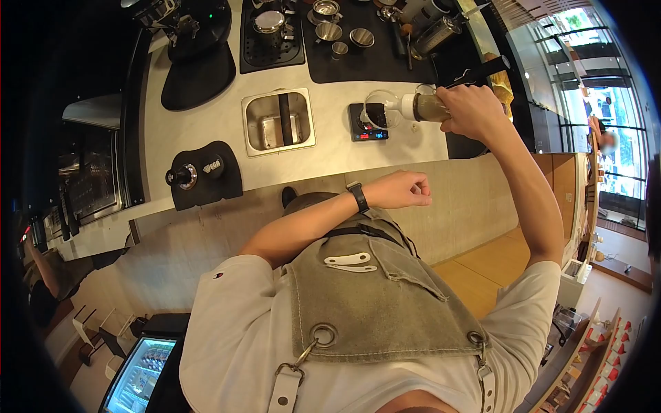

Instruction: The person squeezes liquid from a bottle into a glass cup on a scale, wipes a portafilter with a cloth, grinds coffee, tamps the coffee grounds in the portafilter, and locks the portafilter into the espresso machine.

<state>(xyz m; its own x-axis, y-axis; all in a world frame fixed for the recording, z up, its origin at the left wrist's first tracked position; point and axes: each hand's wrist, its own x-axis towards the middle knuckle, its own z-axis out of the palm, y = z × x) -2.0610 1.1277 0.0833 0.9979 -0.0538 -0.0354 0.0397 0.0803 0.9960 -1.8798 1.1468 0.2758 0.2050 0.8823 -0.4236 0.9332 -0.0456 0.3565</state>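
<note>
My right hand (474, 110) is wrapped round a bottle (430, 108) with a white collar and a brownish content. The bottle lies tilted, its collar end pointing left at a clear glass vessel (377, 104). That vessel is over a black digital scale (369, 132) with red and blue lit figures; whether bottle and vessel touch I cannot tell. My left hand (399, 190), below a black wristwatch (357, 197), hovers before the counter edge with its fingers loosely curled and nothing visible in them.
A small steel sink (310, 117) is set into the white counter (337, 155). Left of it, a tamper (182, 177) rests on a black mat (227, 189). Several metal cups (361, 37) stand on a dark mat at the back. A grinder (182, 27) stands back left.
</note>
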